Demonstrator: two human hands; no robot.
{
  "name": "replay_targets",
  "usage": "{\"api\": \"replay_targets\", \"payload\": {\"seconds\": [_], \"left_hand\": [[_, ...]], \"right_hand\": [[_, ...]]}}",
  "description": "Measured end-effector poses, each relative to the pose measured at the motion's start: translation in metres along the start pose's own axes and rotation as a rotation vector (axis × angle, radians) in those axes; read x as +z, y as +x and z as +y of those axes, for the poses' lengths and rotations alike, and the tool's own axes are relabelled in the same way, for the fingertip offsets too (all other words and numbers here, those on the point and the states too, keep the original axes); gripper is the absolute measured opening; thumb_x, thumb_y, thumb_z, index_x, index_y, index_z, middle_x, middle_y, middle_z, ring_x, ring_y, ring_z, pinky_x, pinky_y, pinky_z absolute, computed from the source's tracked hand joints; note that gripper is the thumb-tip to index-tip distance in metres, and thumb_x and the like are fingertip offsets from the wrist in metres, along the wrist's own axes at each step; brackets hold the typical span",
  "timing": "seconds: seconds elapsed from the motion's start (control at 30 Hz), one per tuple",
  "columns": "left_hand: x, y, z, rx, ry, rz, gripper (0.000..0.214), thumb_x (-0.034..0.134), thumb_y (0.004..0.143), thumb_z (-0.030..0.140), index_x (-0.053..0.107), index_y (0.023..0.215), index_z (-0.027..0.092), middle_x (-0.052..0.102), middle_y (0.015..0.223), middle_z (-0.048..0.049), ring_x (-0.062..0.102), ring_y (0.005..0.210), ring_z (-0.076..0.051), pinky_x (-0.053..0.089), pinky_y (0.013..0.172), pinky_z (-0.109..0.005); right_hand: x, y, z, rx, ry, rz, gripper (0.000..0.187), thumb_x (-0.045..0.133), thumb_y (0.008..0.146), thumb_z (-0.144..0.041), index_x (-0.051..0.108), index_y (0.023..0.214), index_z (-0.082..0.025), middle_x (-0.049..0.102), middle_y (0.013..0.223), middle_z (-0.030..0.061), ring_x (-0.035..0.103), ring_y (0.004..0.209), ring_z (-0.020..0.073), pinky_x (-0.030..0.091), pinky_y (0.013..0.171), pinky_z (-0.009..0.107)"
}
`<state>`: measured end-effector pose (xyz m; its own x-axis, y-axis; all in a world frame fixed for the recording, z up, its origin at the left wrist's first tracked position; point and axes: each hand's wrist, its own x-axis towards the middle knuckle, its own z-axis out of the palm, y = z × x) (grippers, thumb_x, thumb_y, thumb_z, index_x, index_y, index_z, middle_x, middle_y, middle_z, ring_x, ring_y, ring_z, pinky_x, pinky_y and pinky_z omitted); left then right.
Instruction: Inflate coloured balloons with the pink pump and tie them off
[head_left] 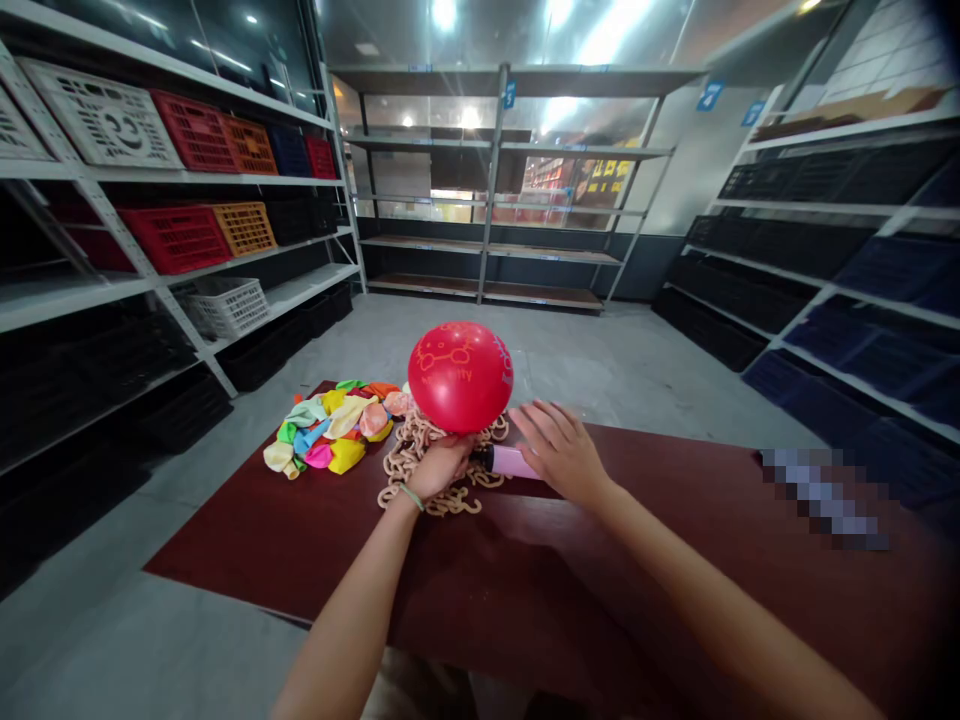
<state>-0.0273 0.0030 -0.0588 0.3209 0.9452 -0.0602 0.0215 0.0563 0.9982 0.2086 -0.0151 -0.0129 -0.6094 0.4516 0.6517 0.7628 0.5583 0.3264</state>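
An inflated red balloon (460, 378) with printed line drawings stands up above my left hand (441, 468). The fingers of that hand are closed around the balloon's neck, where the dark end of a pink hand pump (514, 461) meets it; the exact grip is partly hidden. My right hand (566, 455) has its fingers stretched out beside the balloon's lower right side, over the pump. Whether its palm touches the pump cannot be seen. Beneath the balloon lies a heap of beige, curled hook-like pieces (405, 462).
Several limp, multicoloured balloons (330, 425) are piled on the left of the dark red table (480, 590). A pixelated object (825, 497) lies at its right end. Metal shelves (493, 200) stand beyond, with crates (176, 238) on the left racks and dark bins on the right.
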Motion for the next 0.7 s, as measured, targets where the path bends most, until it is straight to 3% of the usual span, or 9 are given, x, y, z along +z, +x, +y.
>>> {"api": "replay_targets", "payload": {"seconds": [0.23,0.33,0.53,0.7], "left_hand": [[0.001,-0.004,0.007,0.024,0.072,-0.014,0.037,0.048,0.088,0.041,0.044,0.056,0.022,0.042,0.048,0.0013,0.032,0.042,-0.012,0.022,0.047,-0.03],[0.002,-0.006,0.009,0.025,0.072,-0.036,0.039,0.051,0.088,0.041,0.045,0.054,0.023,0.042,0.046,0.0005,0.032,0.042,-0.013,0.024,0.048,-0.031],[0.001,-0.008,0.015,0.054,0.103,-0.08,0.036,0.052,0.087,0.038,0.048,0.055,0.023,0.047,0.047,-0.0002,0.036,0.041,-0.013,0.025,0.045,-0.03],[0.004,-0.01,0.021,0.01,0.049,-0.094,0.041,0.05,0.091,0.048,0.047,0.059,0.022,0.043,0.047,0.0009,0.033,0.039,-0.011,0.023,0.042,-0.028]], "right_hand": [[-0.009,0.082,-0.002,-0.501,-0.027,-0.237,0.075,0.067,0.086,-0.032,0.03,0.152,-0.026,0.028,0.161,0.0029,0.015,0.151,0.0241,0.02,0.121,0.053],[0.0,0.099,-0.009,-0.603,-0.019,-0.318,0.079,0.074,0.08,-0.035,0.037,0.148,-0.027,0.028,0.161,0.0029,0.016,0.15,0.0222,0.016,0.123,0.052],[0.019,0.093,-0.006,-0.522,-0.024,-0.343,0.072,0.076,0.076,-0.038,0.048,0.141,-0.026,0.042,0.153,0.0082,0.029,0.145,0.0316,0.017,0.119,0.061],[0.011,0.082,0.003,-0.399,-0.043,-0.31,0.061,0.065,0.085,-0.03,0.045,0.143,-0.032,0.043,0.153,0.0055,0.029,0.145,0.0297,0.015,0.117,0.065]]}}
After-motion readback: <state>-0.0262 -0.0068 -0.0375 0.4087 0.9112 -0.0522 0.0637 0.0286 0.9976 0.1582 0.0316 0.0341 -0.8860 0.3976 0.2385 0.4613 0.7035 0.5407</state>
